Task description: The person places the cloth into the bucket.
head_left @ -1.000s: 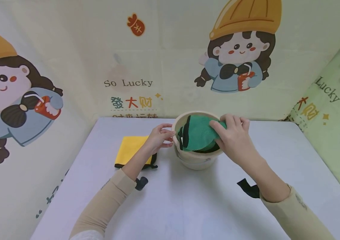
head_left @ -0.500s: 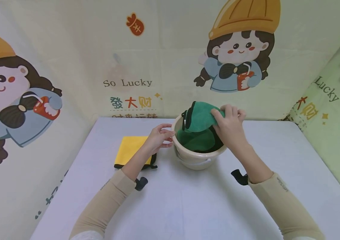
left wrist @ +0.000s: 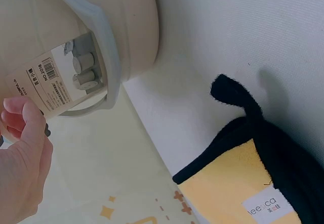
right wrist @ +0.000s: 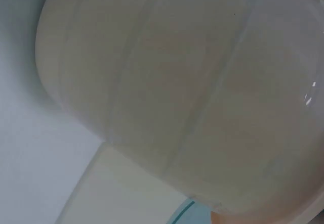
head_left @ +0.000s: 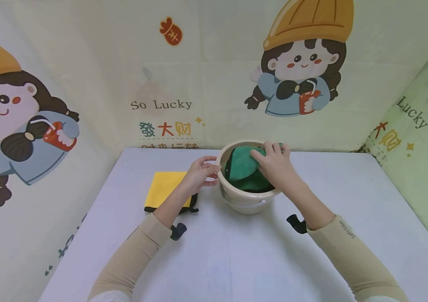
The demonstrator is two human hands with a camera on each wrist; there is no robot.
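Note:
A cream bucket [head_left: 249, 201] stands upright near the back edge of the table. My left hand [head_left: 200, 173] grips its rim on the left side; in the left wrist view that hand [left wrist: 25, 158] is close to the labelled bucket wall. With its thumb and fingers, my right hand [head_left: 276, 163] holds a folded green towel [head_left: 243, 161] with black edging, partly inside the bucket's mouth. More green cloth [head_left: 253, 181] shows beneath it in the bucket. The right wrist view is filled by the bucket wall [right wrist: 167, 82], and the hand's grip is out of that frame.
A folded yellow towel [head_left: 164, 186] with black edging lies on the white table [head_left: 214, 260], left of the bucket and partly behind my left forearm. A patterned cloth backdrop [head_left: 214, 84] rises behind the table's back edge.
My right hand raised the folded green towel toward the back of the rim, uncovering green cloth below, then lowered it into the bucket, farther left. The left hand stayed at the rim.

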